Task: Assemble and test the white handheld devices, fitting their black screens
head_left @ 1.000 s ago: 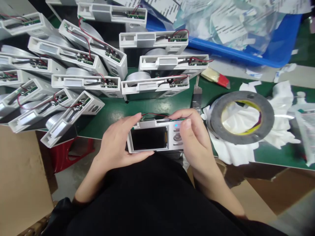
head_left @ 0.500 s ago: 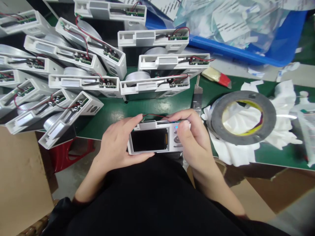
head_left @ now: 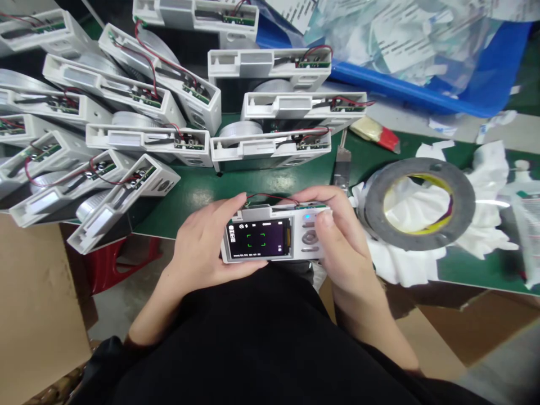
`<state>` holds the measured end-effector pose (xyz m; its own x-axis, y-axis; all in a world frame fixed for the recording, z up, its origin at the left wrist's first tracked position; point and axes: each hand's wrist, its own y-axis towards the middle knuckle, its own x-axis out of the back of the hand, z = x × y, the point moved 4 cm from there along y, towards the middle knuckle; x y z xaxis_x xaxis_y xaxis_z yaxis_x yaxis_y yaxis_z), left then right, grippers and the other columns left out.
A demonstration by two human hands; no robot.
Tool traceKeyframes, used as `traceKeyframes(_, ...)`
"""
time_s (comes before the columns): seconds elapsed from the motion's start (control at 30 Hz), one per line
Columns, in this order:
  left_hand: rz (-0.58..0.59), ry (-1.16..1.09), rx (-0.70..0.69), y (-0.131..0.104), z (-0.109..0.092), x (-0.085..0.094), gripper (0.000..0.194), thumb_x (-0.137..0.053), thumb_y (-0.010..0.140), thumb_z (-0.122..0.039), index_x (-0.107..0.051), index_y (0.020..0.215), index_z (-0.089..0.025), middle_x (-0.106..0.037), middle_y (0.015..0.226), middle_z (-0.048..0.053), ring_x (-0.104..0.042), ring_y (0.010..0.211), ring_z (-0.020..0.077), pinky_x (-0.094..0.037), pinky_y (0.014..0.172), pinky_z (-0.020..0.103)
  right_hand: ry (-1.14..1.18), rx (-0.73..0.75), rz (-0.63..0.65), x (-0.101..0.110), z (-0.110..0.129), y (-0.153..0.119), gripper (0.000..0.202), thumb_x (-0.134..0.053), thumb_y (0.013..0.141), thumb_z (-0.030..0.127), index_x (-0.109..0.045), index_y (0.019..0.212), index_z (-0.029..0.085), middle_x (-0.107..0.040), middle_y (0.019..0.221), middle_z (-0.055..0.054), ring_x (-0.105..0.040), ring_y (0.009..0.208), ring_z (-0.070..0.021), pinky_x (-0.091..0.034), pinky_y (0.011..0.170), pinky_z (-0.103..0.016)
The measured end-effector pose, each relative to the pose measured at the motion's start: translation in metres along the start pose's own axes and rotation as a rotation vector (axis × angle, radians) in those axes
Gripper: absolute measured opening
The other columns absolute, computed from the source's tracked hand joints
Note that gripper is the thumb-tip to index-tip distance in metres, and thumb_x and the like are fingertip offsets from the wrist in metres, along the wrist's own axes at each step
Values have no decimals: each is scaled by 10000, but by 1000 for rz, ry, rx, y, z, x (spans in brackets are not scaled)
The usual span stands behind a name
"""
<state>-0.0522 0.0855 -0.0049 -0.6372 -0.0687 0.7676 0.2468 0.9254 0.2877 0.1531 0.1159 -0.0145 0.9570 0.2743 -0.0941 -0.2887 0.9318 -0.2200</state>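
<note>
left hand [head_left: 201,256] grips camera [head_left: 272,239] by its left end | right hand [head_left: 337,242] clasps the other end, thumb on buttons | camera at table [head_left: 261,183] edge, 6 o'clock of stacked units [head_left: 270,147] | risk — loose red wire [head_left: 270,197] on top could snag under fingertips and tear

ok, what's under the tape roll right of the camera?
White crumpled paper lies under the tape roll and shows through its core, on the green mat. Whatever is beneath the paper is covered.
</note>
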Motion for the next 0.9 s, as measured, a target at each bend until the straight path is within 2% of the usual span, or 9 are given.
traceKeyframes(0.1,11,-2,26,1,0,2,843,-774,865,-636,-402,1526,-269,-764,1308,80,-789,1119,302,-660,888,410,69,13,79,2,-1,-2,373,-667,1022,463,-567,1371,378,-743,1308,-10,-736,1207,-258,-670,958,-433)
traceKeyframes(0.2,20,-11,46,1,1,2,832,-796,843,-629,-434,1498,-265,-774,1290,87,-796,1098,313,-666,861,426,88,47,150,3,-1,-3,428,-658,1031,375,-532,1439,405,-717,1410,8,-686,1329,-255,-636,1070,-474)
traceKeyframes(0.3,26,-31,65,0,2,1,880,-833,794,-644,-446,1495,-281,-776,1280,89,-799,1082,330,-667,850,444,70,58,173,4,-2,-3,452,-638,1041,365,-533,1476,420,-700,1459,11,-691,1333,-250,-643,1071,-456)
traceKeyframes(0.47,25,-75,71,-2,5,0,915,-849,798,-616,-408,1537,-306,-763,1290,78,-788,1091,317,-650,881,429,-5,64,132,6,-1,-3,495,-640,1036,397,-539,1520,374,-668,1509,-25,-653,1388,-300,-614,1119,-522)
traceKeyframes(0.63,-13,-54,29,-1,3,2,879,-778,865,-663,-385,1565,-303,-752,1318,89,-787,1104,321,-649,877,425,37,100,187,3,0,-1,497,-607,1060,340,-512,1534,456,-645,1529,42,-622,1422,-241,-580,1164,-442)
traceKeyframes(0.7,-14,-49,23,0,2,2,868,-751,884,-678,-379,1571,-298,-756,1310,90,-790,1093,320,-652,868,427,52,106,204,2,0,-1,489,-598,1065,342,-503,1529,463,-655,1511,41,-636,1400,-237,-586,1150,-451)
traceKeyframes(0.8,-15,-42,15,0,2,2,860,-733,898,-685,-373,1573,-291,-757,1307,91,-792,1090,316,-656,866,424,5,131,164,0,-1,-1,418,-585,1072,402,-519,1484,420,-700,1431,-4,-691,1308,-251,-616,1087,-467)
traceKeyframes(0.9,-12,-49,18,0,1,2,858,-740,897,-667,-366,1575,-296,-758,1314,87,-793,1094,310,-663,864,424,-105,169,51,-1,-2,-2,317,-560,1073,489,-571,1369,376,-733,1321,-37,-737,1174,-252,-638,992,-437)
